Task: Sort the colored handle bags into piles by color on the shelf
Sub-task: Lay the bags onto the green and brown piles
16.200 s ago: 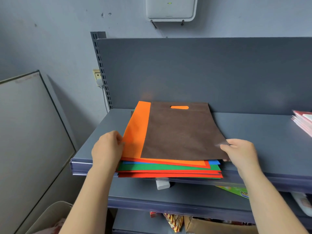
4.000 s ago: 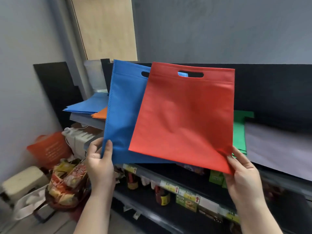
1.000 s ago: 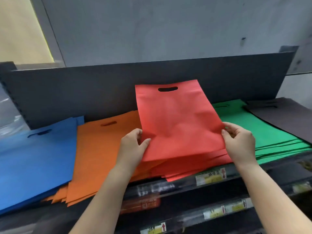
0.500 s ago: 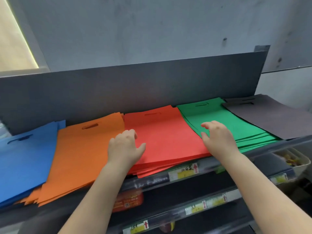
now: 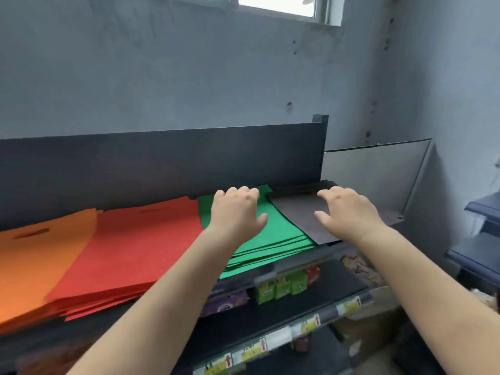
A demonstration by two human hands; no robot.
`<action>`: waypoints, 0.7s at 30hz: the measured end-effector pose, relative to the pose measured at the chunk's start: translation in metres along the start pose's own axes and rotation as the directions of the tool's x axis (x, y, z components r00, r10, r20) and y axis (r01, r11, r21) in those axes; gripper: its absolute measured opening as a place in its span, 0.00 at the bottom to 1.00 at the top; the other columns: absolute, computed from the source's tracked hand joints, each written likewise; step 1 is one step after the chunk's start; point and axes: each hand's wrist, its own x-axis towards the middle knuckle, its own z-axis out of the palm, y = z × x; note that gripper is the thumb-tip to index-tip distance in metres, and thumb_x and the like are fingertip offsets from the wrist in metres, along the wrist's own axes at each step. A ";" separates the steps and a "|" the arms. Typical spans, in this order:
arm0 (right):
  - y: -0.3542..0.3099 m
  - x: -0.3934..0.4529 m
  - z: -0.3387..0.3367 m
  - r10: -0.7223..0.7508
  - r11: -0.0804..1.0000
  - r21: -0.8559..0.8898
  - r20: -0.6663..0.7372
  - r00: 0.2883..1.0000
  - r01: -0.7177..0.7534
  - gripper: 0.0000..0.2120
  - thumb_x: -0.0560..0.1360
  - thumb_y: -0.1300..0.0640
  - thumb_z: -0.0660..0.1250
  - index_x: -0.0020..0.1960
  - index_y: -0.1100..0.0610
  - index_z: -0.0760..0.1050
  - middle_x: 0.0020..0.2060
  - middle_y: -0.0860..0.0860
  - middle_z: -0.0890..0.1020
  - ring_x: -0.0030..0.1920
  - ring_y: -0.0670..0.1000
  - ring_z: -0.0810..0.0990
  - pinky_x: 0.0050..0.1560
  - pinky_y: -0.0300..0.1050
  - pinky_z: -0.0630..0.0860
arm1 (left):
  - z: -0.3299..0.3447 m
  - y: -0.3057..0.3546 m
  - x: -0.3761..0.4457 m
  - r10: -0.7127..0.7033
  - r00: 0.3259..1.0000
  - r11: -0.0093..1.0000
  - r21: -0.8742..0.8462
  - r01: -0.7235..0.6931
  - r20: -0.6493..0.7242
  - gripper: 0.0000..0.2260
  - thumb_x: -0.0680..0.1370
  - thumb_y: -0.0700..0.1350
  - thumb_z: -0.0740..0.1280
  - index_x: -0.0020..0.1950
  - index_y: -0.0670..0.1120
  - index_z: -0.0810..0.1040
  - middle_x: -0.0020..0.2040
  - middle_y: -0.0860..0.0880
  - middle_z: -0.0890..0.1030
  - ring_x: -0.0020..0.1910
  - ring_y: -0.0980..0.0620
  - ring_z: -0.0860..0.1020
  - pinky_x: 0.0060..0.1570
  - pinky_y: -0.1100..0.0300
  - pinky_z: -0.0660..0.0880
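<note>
Four piles of flat handle bags lie side by side along the top shelf [image 5: 335,249], each in one colour: an orange pile [image 5: 32,261] at the far left, cut off by the picture's edge, then a red pile [image 5: 130,250], a green pile [image 5: 273,239] and a dark brown pile [image 5: 300,212] at the right end. Each pile overlaps its neighbour a little, the brown lying over the green's right edge. How many bags sit in each pile I cannot count, though several staggered edges show at the front of the red and green ones. The bags lie with their long axis running from the shelf's front lip back toward its dark back panel [image 5: 162,163], handle slots at the far end; the orange slot is plain, the red one faint. The left hand [image 5: 238,212] is over the green pile with fingers loosely bent downward and thumb spread, gripping nothing; whether it touches the bags I cannot tell. The right hand [image 5: 346,212] hovers over the brown pile, fingers spread and relaxed, also holding nothing. Below, a lower shelf [image 5: 284,318] carries three small green boxes [image 5: 281,288] and a strip of price tags [image 5: 305,326]. A window [image 5: 278,5] sits high in the grey wall.
</note>
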 end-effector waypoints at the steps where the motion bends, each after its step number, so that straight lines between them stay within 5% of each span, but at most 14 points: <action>1: 0.018 -0.003 -0.003 0.029 0.999 -0.019 0.004 1.000 -0.029 0.21 0.79 0.47 0.59 0.69 0.55 0.67 0.61 0.53 0.74 0.62 0.56 0.71 0.57 0.49 0.70 | 0.002 0.018 0.009 0.026 1.000 1.000 -0.015 -0.026 -0.003 0.19 0.76 0.58 0.61 0.62 0.48 0.72 0.57 0.50 0.76 0.58 0.47 0.73 0.55 0.53 0.64; 8: 0.134 -0.029 -0.014 0.213 0.971 -0.122 0.041 0.976 -0.207 0.22 0.79 0.47 0.58 0.69 0.55 0.66 0.64 0.53 0.72 0.64 0.56 0.70 0.61 0.50 0.68 | 0.023 0.139 0.069 0.240 0.970 0.968 -0.090 -0.235 0.049 0.20 0.75 0.58 0.62 0.62 0.48 0.73 0.58 0.49 0.76 0.59 0.47 0.72 0.55 0.54 0.63; 21: 0.346 -0.056 -0.020 0.543 0.794 -0.314 -0.019 0.839 -0.521 0.24 0.77 0.43 0.60 0.69 0.53 0.66 0.64 0.52 0.72 0.65 0.55 0.69 0.63 0.51 0.67 | 0.073 0.386 0.180 0.577 0.816 0.786 -0.250 -0.565 -0.030 0.21 0.76 0.57 0.63 0.63 0.47 0.70 0.60 0.47 0.75 0.61 0.45 0.72 0.57 0.52 0.65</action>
